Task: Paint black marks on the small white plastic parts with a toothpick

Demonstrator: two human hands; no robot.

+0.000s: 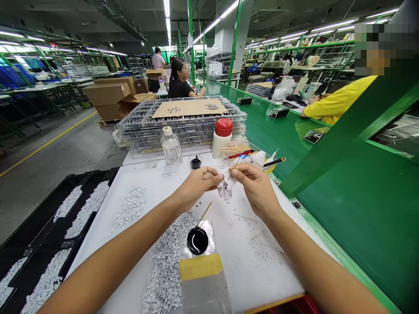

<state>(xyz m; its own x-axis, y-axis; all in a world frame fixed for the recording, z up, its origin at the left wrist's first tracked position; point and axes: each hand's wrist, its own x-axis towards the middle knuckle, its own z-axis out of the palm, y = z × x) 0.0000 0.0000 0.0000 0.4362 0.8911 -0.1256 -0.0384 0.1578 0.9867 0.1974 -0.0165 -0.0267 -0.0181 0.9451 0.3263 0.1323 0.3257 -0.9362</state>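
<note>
My left hand (pixel 201 185) pinches a stained white cloth (pixel 226 188) over the white table (pixel 262 270). Close to its right, my right hand (pixel 253 183) has its fingers pressed together on a thin wooden stick (pixel 236 163) at the cloth's upper edge. Any small part between the fingertips is too small to make out. Below the hands, a round pool of black paint (pixel 197 240) sits on a clear sheet with yellow tape (pixel 200 267), and another stick (pixel 204 213) leans at its edge. Many small white pieces (pixel 163 274) lie to the left of the paint.
A clear bottle (pixel 171 147), a small black-filled cup (pixel 195 162) and a red-lidded white bottle (pixel 222 138) stand behind the hands. Stacked clear trays (pixel 183 126) are farther back. Black bins (pixel 83 205) are at left, a green conveyor (pixel 262 135) at right. Other people sit beyond.
</note>
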